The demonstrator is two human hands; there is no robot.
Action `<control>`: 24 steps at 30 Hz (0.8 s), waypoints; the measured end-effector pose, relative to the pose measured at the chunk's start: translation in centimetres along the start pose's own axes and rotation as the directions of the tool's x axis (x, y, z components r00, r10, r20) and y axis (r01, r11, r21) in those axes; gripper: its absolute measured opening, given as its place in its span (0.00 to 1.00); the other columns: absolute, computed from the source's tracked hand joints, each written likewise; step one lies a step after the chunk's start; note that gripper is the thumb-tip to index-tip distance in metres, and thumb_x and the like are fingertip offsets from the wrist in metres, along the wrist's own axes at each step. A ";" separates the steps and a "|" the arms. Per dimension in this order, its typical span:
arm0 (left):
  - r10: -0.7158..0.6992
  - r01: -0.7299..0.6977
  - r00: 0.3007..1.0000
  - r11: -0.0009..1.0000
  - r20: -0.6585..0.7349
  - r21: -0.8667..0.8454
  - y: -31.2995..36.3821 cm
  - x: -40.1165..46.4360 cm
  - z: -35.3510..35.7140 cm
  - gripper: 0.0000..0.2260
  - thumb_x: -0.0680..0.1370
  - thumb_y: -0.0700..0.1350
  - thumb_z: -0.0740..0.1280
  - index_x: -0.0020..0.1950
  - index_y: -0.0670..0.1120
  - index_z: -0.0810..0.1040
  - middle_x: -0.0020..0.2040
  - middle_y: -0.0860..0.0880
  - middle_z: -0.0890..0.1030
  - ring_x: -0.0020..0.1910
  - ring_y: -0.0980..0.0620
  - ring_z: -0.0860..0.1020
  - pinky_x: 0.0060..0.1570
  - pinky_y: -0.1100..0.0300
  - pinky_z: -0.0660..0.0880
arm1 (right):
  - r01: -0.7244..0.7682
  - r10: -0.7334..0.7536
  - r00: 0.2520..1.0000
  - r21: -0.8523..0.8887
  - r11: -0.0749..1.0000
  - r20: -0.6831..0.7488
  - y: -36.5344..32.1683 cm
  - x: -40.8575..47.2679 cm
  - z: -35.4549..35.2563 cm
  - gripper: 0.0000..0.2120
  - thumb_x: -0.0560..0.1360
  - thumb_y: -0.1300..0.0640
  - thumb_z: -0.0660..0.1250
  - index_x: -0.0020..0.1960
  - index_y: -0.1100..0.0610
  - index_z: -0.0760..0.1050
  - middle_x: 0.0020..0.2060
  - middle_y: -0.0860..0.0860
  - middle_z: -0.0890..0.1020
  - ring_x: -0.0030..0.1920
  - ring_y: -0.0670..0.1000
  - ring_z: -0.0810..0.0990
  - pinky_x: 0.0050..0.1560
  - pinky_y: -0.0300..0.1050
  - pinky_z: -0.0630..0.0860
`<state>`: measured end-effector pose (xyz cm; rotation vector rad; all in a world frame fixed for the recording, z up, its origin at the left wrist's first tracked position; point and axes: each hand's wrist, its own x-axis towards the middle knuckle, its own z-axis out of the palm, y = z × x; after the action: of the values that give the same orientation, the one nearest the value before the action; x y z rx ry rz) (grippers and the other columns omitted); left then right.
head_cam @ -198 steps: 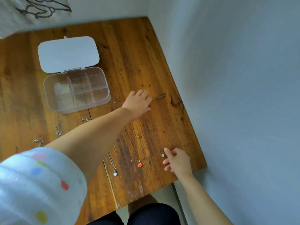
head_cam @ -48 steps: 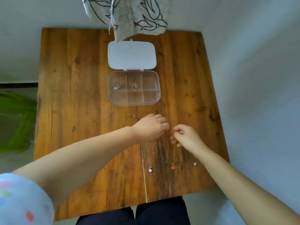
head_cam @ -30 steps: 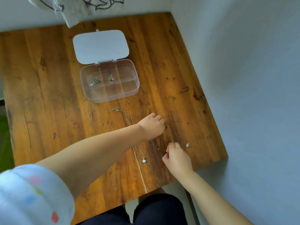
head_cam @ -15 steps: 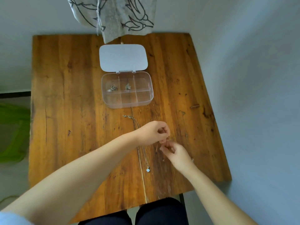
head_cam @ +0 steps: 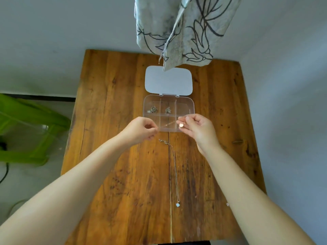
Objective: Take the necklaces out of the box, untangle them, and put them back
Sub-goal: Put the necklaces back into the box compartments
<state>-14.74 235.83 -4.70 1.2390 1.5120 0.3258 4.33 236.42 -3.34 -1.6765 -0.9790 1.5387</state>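
Note:
A clear plastic box (head_cam: 192,105) with several compartments stands open on the wooden table (head_cam: 109,121), its lid (head_cam: 168,82) laid flat behind it. Two bunched necklaces (head_cam: 153,109) lie in its back compartments. Both my hands are raised just in front of the box. My left hand (head_cam: 139,129) pinches one end of a thin necklace chain (head_cam: 169,123), and my right hand (head_cam: 196,126) pinches the other end, where a small pendant (head_cam: 180,125) dangles. Another necklace (head_cam: 175,167) with a pale blue pendant lies stretched out on the table between my forearms.
A patterned cloth (head_cam: 182,29) hangs over the table's far edge, above the lid. A wall runs along the right side. A green plastic stool (head_cam: 30,131) stands on the floor to the left. A small pendant (head_cam: 227,204) shows beside my right forearm.
Both hands have lifted a necklace off the table and carried it up toward the box, spreading apart with the chain between them. The red pendant is gone from the table.

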 end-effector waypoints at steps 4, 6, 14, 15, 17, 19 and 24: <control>0.058 -0.052 0.944 0.998 -0.324 0.026 -0.8 1.3 0.6 0.05 0.75 0.39 0.65 0.43 0.45 0.80 0.40 0.49 0.81 0.41 0.50 0.79 0.41 0.61 0.74 | -0.019 0.030 0.998 -0.177 0.984 0.063 -0.3 2.5 4.4 0.06 0.78 0.64 0.62 0.50 0.62 0.78 0.47 0.55 0.83 0.48 0.50 0.84 0.48 0.37 0.81; 0.127 -0.078 0.920 0.987 -0.370 0.144 -1.1 1.8 0.8 0.06 0.75 0.38 0.64 0.46 0.43 0.81 0.42 0.49 0.81 0.41 0.50 0.76 0.40 0.61 0.71 | -0.019 0.046 0.996 -0.311 0.950 0.079 0.1 3.4 6.0 0.07 0.78 0.64 0.62 0.51 0.64 0.79 0.47 0.57 0.83 0.50 0.51 0.83 0.50 0.40 0.81; 0.495 -0.238 0.845 0.686 -0.201 0.688 -3.4 2.7 -0.1 0.04 0.68 0.32 0.69 0.36 0.40 0.79 0.34 0.43 0.74 0.39 0.41 0.71 0.28 0.58 0.60 | 0.167 -0.049 0.983 -0.747 0.643 0.177 1.4 4.4 7.3 0.10 0.78 0.60 0.62 0.54 0.58 0.81 0.51 0.53 0.84 0.49 0.51 0.80 0.46 0.39 0.71; 0.517 -0.255 0.838 0.658 -0.178 0.709 -3.6 2.7 -0.2 0.05 0.67 0.32 0.70 0.35 0.40 0.78 0.34 0.42 0.74 0.37 0.41 0.71 0.28 0.58 0.60 | 0.171 -0.040 0.981 -0.752 0.637 0.190 1.4 4.3 7.0 0.10 0.78 0.60 0.62 0.55 0.57 0.81 0.52 0.52 0.83 0.51 0.51 0.79 0.47 0.39 0.70; 0.518 -0.265 0.842 0.641 -0.152 0.720 -3.7 2.6 -0.3 0.04 0.68 0.33 0.70 0.35 0.39 0.78 0.36 0.42 0.75 0.38 0.41 0.71 0.28 0.58 0.62 | 0.182 -0.029 0.976 -0.743 0.644 0.214 1.1 4.1 6.2 0.11 0.78 0.59 0.62 0.57 0.57 0.80 0.55 0.51 0.82 0.55 0.50 0.78 0.49 0.37 0.70; 0.521 -0.274 0.842 0.642 -0.144 0.716 -3.5 2.4 -0.4 0.03 0.70 0.34 0.69 0.37 0.39 0.78 0.38 0.41 0.75 0.40 0.41 0.71 0.29 0.56 0.64 | 0.172 -0.044 0.980 -0.707 0.686 0.196 0.6 3.7 4.5 0.10 0.78 0.59 0.62 0.56 0.56 0.80 0.55 0.50 0.82 0.56 0.49 0.78 0.51 0.38 0.71; 0.589 -0.422 0.808 0.594 -0.013 0.684 -0.6 1.6 2.8 0.02 0.74 0.37 0.66 0.41 0.39 0.78 0.39 0.42 0.76 0.42 0.41 0.73 0.29 0.54 0.69 | 0.041 -0.065 0.998 -0.582 0.812 -0.020 -0.5 0.8 -4.5 0.07 0.78 0.58 0.62 0.51 0.51 0.78 0.46 0.47 0.83 0.46 0.44 0.81 0.45 0.36 0.75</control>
<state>-12.48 235.79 -7.08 2.3063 1.4884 0.3335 8.74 237.48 -2.88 -2.0510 -1.5796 1.2231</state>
